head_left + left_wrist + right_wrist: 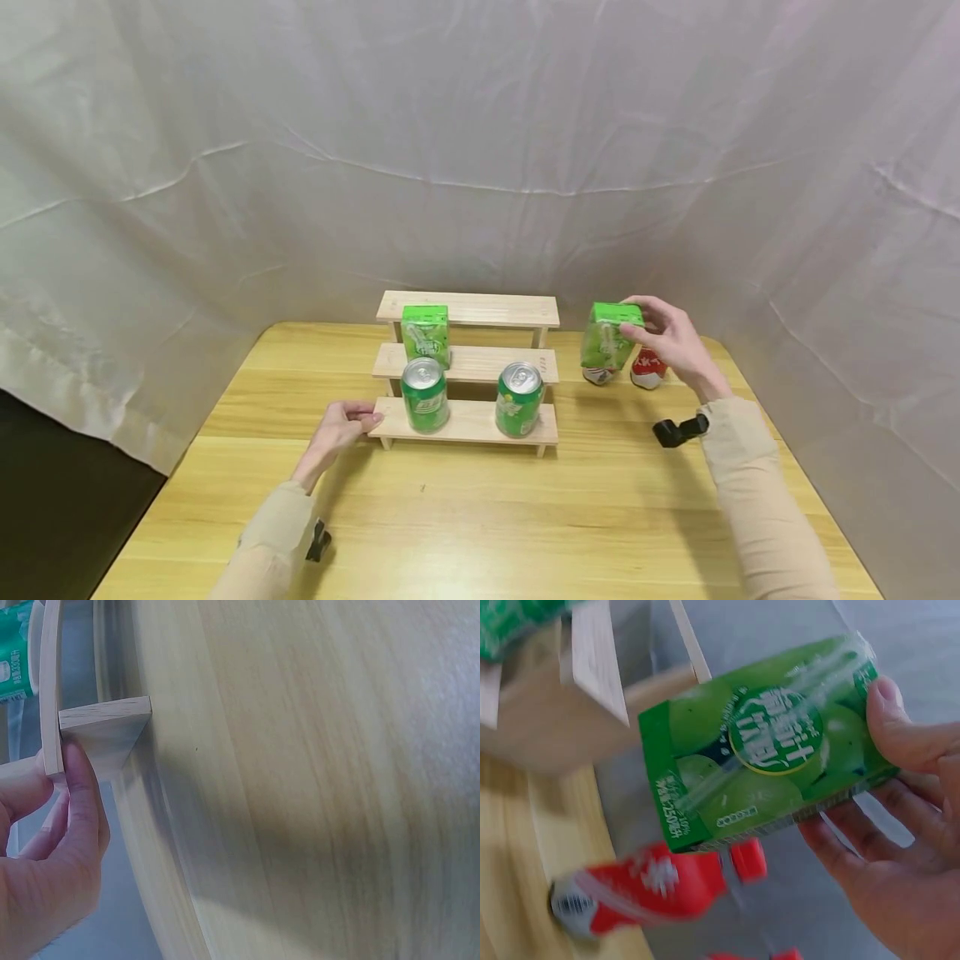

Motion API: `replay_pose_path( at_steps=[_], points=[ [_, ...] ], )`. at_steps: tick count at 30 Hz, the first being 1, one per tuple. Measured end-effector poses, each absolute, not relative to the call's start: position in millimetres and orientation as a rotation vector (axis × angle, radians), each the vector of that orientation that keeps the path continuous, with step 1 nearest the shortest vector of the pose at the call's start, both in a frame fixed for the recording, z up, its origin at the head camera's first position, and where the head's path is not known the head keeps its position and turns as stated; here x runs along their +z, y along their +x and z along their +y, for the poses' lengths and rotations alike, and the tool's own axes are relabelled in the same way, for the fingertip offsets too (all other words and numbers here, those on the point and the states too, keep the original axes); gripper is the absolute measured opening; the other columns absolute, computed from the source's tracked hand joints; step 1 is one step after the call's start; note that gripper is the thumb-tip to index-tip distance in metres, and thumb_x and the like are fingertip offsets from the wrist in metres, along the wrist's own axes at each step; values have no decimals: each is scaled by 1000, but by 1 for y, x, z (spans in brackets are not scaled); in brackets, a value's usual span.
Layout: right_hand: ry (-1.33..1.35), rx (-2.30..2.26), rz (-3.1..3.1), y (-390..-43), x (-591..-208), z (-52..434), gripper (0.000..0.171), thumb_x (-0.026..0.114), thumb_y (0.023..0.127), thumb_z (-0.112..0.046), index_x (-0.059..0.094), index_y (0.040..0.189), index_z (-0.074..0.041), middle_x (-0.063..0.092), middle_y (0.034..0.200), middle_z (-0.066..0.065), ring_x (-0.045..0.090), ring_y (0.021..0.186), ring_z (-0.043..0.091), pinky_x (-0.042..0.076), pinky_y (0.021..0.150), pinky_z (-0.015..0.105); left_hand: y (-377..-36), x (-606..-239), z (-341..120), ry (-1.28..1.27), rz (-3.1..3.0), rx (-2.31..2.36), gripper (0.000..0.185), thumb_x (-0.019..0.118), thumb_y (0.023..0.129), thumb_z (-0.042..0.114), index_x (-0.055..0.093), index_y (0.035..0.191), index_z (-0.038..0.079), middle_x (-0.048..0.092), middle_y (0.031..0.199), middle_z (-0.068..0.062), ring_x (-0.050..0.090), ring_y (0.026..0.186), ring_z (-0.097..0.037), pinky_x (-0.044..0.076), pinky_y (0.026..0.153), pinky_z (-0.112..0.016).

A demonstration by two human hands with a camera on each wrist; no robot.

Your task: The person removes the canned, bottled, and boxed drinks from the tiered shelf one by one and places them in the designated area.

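A three-tier wooden shelf [468,423] stands mid-table. Two green cans [424,395] [519,400] stand on its bottom tier and a green carton [425,333] on the middle tier. My left hand [366,418] pinches the left end of the bottom board [54,712], thumb on one face and a finger on the other. To the right of the shelf, my right hand [637,323] grips a second green juice carton [610,335] [765,742] by its top end, lifted above the table. Its straw side shows in the right wrist view.
Two small red bottles [648,369] [652,889] stand on the wooden table [480,517] just behind the held carton, one partly hidden by it. White cloth walls close in the back and sides. The table's left edge drops to a dark floor.
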State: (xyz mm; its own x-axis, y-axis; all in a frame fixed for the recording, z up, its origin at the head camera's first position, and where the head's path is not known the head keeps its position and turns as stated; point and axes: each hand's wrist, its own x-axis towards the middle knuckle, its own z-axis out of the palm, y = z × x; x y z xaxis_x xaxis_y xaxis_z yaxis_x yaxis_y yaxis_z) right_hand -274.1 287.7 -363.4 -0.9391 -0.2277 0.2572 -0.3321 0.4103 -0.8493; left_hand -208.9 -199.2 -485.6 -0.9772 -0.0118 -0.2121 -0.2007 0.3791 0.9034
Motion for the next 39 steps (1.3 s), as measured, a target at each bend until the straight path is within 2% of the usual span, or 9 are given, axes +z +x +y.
replay_pose_path(
  at_steps=[3, 7, 16, 21, 26, 39],
  points=[
    [494, 1544, -2581, -273, -368, 306, 40, 60, 84, -22, 49, 120, -10, 59, 99, -9, 59, 82, 5, 51, 64, 21, -208, -485, -199, -187, 2458, 1653, 41, 59, 84, 12, 50, 115, -12, 58, 105, -27, 59, 80, -14, 53, 76, -35],
    [479, 1507, -2617, -272, -377, 328, 40, 59, 85, -23, 49, 120, -9, 57, 104, -9, 56, 91, 1, 49, 68, 17, -208, -484, -199, -180, 2450, 1655, 41, 59, 84, 12, 49, 115, -13, 58, 105, -27, 59, 80, -13, 53, 77, -36],
    [355, 1438, -2704, -271, -404, 359, 45, 60, 84, -27, 47, 123, -9, 52, 114, -3, 50, 99, -5, 44, 75, 8, -209, -486, -200, -183, 2443, 1661, 41, 60, 83, 11, 49, 116, -12, 58, 108, -27, 59, 81, -13, 53, 75, -29],
    [318, 1396, -2741, -269, -421, 371, 46, 59, 85, -29, 46, 125, -11, 49, 120, 1, 47, 101, -9, 44, 75, 9, -210, -487, -200, -189, 2453, 1658, 39, 60, 83, 11, 51, 114, -11, 59, 106, -25, 59, 81, -13, 53, 74, -28],
    [345, 1436, -2695, -269, -436, 380, 45, 59, 85, -24, 46, 124, -7, 46, 121, 4, 48, 99, -10, 45, 75, 9, -210, -489, -200, -204, 2460, 1656, 38, 60, 82, 11, 52, 113, -10, 61, 102, -23, 59, 79, -14, 53, 74, -30],
    [308, 1394, -2761, -268, -461, 399, 41, 58, 86, -27, 48, 123, -11, 49, 121, 6, 49, 99, -9, 45, 76, 12, -208, -487, -200, -177, 2450, 1667, 42, 60, 83, 12, 49, 116, -12, 58, 108, -28, 60, 84, -17, 53, 75, -31]
  ],
)
